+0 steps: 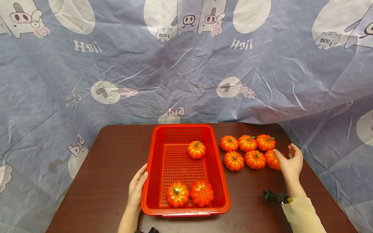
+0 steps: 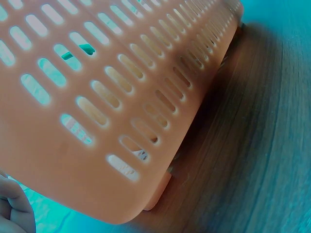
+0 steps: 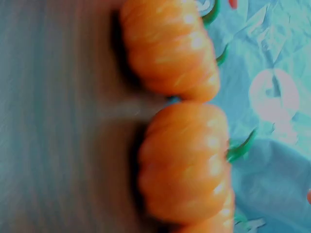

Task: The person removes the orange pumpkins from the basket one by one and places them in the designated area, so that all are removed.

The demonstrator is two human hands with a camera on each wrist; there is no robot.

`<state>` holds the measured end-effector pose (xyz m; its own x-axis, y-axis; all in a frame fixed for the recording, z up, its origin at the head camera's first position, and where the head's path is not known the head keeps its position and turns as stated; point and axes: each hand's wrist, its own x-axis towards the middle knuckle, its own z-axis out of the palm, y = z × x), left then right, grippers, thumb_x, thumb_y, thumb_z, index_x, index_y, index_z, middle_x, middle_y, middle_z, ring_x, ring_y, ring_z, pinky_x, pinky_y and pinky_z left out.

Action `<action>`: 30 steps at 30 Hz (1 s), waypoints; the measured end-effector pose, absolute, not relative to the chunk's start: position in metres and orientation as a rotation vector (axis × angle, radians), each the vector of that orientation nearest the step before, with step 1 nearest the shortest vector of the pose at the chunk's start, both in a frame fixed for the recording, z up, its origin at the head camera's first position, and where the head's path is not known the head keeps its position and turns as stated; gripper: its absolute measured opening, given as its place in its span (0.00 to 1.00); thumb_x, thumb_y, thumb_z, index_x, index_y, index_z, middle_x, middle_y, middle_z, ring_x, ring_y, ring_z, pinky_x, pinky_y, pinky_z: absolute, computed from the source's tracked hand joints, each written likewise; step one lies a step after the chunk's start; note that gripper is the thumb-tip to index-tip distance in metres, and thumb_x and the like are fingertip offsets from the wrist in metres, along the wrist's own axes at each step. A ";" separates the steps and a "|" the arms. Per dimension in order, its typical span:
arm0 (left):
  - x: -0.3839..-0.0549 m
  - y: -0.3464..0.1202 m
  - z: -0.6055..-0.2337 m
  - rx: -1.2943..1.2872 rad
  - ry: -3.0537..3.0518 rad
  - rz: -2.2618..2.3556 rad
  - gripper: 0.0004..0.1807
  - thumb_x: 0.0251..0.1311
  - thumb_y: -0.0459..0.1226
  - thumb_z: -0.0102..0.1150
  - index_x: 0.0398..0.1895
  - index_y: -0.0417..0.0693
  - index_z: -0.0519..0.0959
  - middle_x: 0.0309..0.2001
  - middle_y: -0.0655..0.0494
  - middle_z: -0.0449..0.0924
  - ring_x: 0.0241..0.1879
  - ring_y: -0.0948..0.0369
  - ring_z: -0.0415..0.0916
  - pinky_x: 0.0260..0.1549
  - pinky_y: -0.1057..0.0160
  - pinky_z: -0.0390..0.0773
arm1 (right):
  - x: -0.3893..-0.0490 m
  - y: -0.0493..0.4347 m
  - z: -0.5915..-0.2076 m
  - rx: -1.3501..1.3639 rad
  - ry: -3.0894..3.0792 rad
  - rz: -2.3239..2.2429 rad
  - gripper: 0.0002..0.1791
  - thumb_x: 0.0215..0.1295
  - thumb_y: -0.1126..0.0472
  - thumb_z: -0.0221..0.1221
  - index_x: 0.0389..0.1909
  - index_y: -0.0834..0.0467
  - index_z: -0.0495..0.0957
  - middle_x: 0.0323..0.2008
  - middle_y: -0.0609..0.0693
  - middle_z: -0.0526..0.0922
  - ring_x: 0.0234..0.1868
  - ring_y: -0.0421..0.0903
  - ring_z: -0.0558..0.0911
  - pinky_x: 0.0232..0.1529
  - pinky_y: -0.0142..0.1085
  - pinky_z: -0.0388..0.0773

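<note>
A red plastic basket (image 1: pixel 184 212) with slotted walls stands at the middle of the table. Three small orange pumpkins are inside: one pumpkin (image 1: pixel 196 149) toward the back right, and a pair at the front, the left one (image 1: pixel 177 194) with its green stem up. My left hand (image 1: pixel 136 187) holds the basket's left rim; curled fingers (image 2: pixel 14 206) show by the rim in the left wrist view. On the right, my right hand (image 1: pixel 292 165) has its thumb and fingers spread around the right side of a pumpkin (image 1: pixel 272 159), with the thumb overlapping it.
Several more pumpkins stand in two rows right of the basket, among them a back-row pumpkin (image 1: pixel 228 143) and a front-row pumpkin (image 1: pixel 234 161). The brown table (image 1: pixel 116 145) ends against a printed blue cloth (image 1: pixel 131 64) hanging behind and at the sides.
</note>
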<state>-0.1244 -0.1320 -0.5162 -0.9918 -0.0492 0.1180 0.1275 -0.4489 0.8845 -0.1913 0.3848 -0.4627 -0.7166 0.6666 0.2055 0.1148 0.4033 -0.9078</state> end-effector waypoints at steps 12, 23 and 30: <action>-0.124 -0.132 -0.516 -0.081 -1.611 -2.580 0.24 0.70 0.35 0.44 0.67 0.36 0.60 0.54 0.50 0.76 0.47 0.59 0.76 0.44 0.60 0.78 | -0.199 0.341 -0.417 -0.538 -1.988 1.663 0.40 0.56 0.64 0.65 0.68 0.56 0.58 0.57 0.47 0.68 0.61 0.46 0.67 0.59 0.28 0.65; -0.125 -0.132 -0.516 -0.067 -1.628 -2.568 0.24 0.71 0.35 0.44 0.67 0.37 0.61 0.54 0.50 0.76 0.46 0.59 0.77 0.43 0.60 0.78 | -0.201 0.299 -0.400 -0.321 -2.072 1.768 0.39 0.57 0.64 0.65 0.68 0.59 0.59 0.56 0.48 0.68 0.59 0.46 0.68 0.50 0.21 0.70; -0.125 -0.133 -0.516 -0.079 -1.615 -2.578 0.24 0.71 0.34 0.44 0.67 0.36 0.60 0.53 0.50 0.76 0.46 0.59 0.77 0.43 0.60 0.78 | -0.199 0.275 -0.389 -0.094 -2.180 1.790 0.39 0.59 0.63 0.64 0.69 0.62 0.55 0.58 0.50 0.66 0.58 0.45 0.68 0.51 0.22 0.69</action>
